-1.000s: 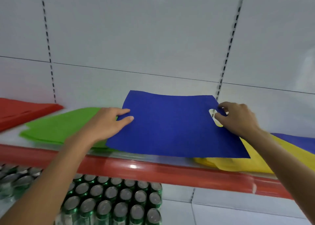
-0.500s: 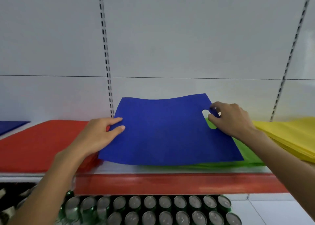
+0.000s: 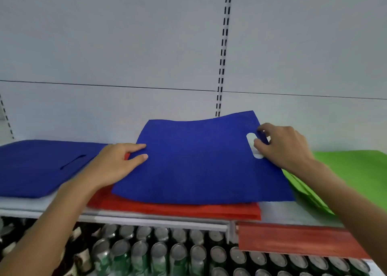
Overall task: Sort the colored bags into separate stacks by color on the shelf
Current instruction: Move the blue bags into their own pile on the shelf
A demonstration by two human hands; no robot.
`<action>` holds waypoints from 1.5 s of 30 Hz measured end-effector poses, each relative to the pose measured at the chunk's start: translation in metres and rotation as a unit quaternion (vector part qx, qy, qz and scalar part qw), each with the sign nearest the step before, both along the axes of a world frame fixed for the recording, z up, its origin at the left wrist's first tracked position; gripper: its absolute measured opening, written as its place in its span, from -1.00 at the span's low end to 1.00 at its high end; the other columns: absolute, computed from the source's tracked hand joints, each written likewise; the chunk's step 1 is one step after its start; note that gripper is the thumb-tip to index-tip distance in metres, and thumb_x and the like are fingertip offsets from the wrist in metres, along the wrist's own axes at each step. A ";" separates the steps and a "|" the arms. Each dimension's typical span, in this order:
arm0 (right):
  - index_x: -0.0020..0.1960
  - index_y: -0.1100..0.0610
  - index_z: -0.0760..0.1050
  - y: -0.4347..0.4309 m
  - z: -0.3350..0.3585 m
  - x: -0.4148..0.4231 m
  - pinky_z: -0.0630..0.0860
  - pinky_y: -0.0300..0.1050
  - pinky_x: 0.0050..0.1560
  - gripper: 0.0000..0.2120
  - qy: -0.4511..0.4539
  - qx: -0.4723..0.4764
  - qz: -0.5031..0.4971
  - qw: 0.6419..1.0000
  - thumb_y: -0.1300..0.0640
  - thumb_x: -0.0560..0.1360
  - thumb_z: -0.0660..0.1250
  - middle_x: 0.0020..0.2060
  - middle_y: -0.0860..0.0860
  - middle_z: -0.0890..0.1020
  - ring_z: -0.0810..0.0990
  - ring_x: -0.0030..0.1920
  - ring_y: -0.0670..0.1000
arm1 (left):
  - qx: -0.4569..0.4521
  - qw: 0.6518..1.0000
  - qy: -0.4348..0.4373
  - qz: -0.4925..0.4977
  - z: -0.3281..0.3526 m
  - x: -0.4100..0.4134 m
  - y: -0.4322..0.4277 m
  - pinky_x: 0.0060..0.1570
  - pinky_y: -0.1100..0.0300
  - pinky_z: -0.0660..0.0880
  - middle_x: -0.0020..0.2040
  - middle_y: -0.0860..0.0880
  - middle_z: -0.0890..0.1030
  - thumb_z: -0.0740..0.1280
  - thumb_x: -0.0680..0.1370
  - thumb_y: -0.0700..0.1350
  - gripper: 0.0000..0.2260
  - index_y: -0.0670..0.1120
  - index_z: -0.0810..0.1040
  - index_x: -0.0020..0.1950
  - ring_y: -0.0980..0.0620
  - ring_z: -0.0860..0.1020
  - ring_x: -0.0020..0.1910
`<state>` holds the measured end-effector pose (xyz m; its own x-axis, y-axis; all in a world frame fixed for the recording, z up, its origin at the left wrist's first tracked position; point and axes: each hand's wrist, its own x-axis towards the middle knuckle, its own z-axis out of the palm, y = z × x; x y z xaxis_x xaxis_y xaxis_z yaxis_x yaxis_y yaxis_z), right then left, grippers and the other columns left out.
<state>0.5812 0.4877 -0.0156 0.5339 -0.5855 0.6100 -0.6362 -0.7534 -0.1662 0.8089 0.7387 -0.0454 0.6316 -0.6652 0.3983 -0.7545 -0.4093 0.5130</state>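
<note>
Grasping the blue bag (image 3: pixel 199 162) at both ends: pinched at its left edge by the left hand (image 3: pixel 117 162), pinched beside the handle cutout (image 3: pixel 253 146) by the right hand (image 3: pixel 284 146). Spread flat over the red stack (image 3: pixel 178 209), resting on it or just above (hard to tell which), and not yet on the blue stack (image 3: pixel 41 167) just to the left.

Probably best to keep both pinches firm and the cloth taut (limp, so prone to folding under itself). Carry leftward, lower squarely with edges and cutout matched to the bag beneath, then let go and smooth flat. Worth lifting clear of the red stack first, to avoid dragging its top bag askew.

On the shelf (image 3: pixel 146 220), left to right: blue, red, then the green stack (image 3: pixel 351 171), well apart from the blue. Underneath, packed rows of cans (image 3: pixel 159 252), tops up.
</note>
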 end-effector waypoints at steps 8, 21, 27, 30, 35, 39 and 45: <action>0.16 0.06 0.49 0.106 -0.010 0.120 0.35 -0.08 -0.13 -0.67 -0.001 0.020 -0.024 1.000 -0.11 0.52 0.18 0.03 0.05 0.62 0.55 0.02 0.18 | 0.018 0.999 0.033 -0.037 0.006 0.136 0.092 0.21 0.26 0.25 0.35 0.08 0.44 0.29 0.54 -0.02 -0.66 0.05 0.47 0.32 0.07 0.37 0.34; 0.13 0.17 0.43 0.229 0.000 0.293 0.31 -0.11 -0.20 -0.69 0.051 -0.018 0.022 0.998 -0.04 0.57 0.13 -0.02 0.09 0.58 0.51 -0.12 0.14 | 0.047 0.995 0.032 0.076 0.005 0.281 0.218 0.24 0.11 0.30 0.36 -0.06 0.44 0.29 0.54 0.00 -0.65 0.03 0.47 0.32 -0.10 0.40 0.32; 0.15 0.16 0.40 0.270 -0.015 0.342 0.33 -0.11 -0.21 -0.69 0.089 0.014 0.016 0.996 -0.04 0.57 0.15 -0.02 0.07 0.57 0.49 -0.15 0.11 | 0.083 0.993 0.026 0.078 -0.002 0.334 0.256 0.22 0.08 0.32 0.34 -0.08 0.46 0.28 0.55 0.00 -0.66 0.02 0.47 0.33 -0.11 0.43 0.28; 0.14 0.15 0.39 0.281 -0.028 0.355 0.34 -0.11 -0.22 -0.72 0.109 0.036 0.009 0.993 -0.02 0.55 0.17 -0.03 0.07 0.56 0.46 -0.18 0.08 | 0.104 0.991 0.028 0.074 -0.015 0.349 0.266 0.27 0.07 0.31 0.36 -0.07 0.45 0.27 0.55 0.00 -0.65 0.02 0.46 0.33 -0.10 0.41 0.31; 0.15 0.14 0.45 0.288 -0.045 0.366 0.46 -0.05 -0.11 -0.70 0.119 0.070 -0.014 0.990 -0.04 0.55 0.18 0.04 0.10 0.58 0.55 0.00 0.16 | 0.112 0.992 0.019 0.052 -0.034 0.363 0.276 0.26 0.09 0.35 0.35 -0.01 0.46 0.28 0.54 0.03 -0.64 0.05 0.45 0.34 -0.05 0.43 0.29; 0.10 0.14 0.53 0.293 -0.054 0.368 0.38 -0.11 -0.17 -0.71 0.121 0.098 -0.010 0.988 -0.02 0.54 0.20 0.03 0.08 0.59 0.54 0.01 0.13 | 0.108 0.993 -0.014 0.053 -0.042 0.370 0.280 0.25 0.04 0.36 0.33 0.05 0.47 0.25 0.54 0.09 -0.66 0.11 0.46 0.32 -0.02 0.42 0.29; 0.03 0.19 0.59 0.291 -0.059 0.370 0.51 -0.05 -0.09 -0.65 0.107 0.110 0.004 0.988 -0.05 0.57 0.16 -0.01 0.09 0.61 0.56 -0.02 0.10 | 0.144 0.986 -0.059 0.066 -0.041 0.375 0.278 0.22 0.03 0.34 0.34 0.02 0.46 0.17 0.57 0.13 -0.62 0.15 0.36 0.38 -0.05 0.39 0.31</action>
<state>0.9515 0.7790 -0.0743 0.6423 -0.6863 0.3411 -0.6680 -0.7195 -0.1898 1.1843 1.0163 -0.0860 0.6808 -0.6762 0.2815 -0.7324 -0.6236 0.2732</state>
